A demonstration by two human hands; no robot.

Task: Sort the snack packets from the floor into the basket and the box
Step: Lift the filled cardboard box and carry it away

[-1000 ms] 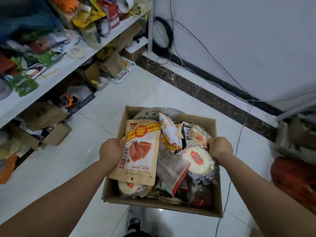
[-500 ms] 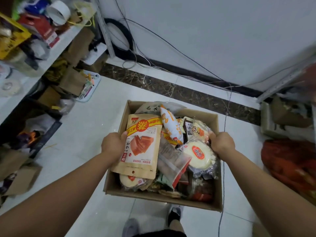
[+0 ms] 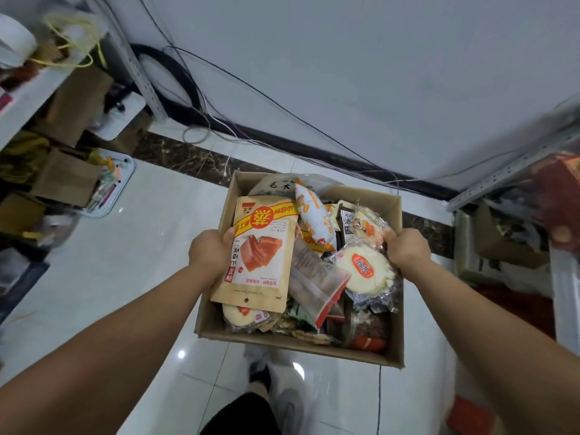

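I carry a brown cardboard box [image 3: 396,343] in front of me, above the white tiled floor. My left hand [image 3: 209,250] grips its left wall, thumb inside against a tan pouch with a red and yellow label [image 3: 257,252]. My right hand [image 3: 405,248] grips the right wall beside a round white rice cracker pack [image 3: 367,269]. The box is heaped with snack packets, among them a white and orange bag [image 3: 314,218] and a clear zip bag with a red edge [image 3: 317,287]. No basket is in view.
A white shelf unit [image 3: 31,86] with cardboard boxes and clutter lines the left. A pale tray of pens [image 3: 108,186] lies on the floor below it. Cables [image 3: 201,120] run along the grey wall. A metal rack with red bags [image 3: 558,196] stands at right. My shoes [image 3: 276,384] show below.
The view has swung to the right: the left shelf slid out toward the edge and the right rack came in. Both hands keep the same hold on the box.
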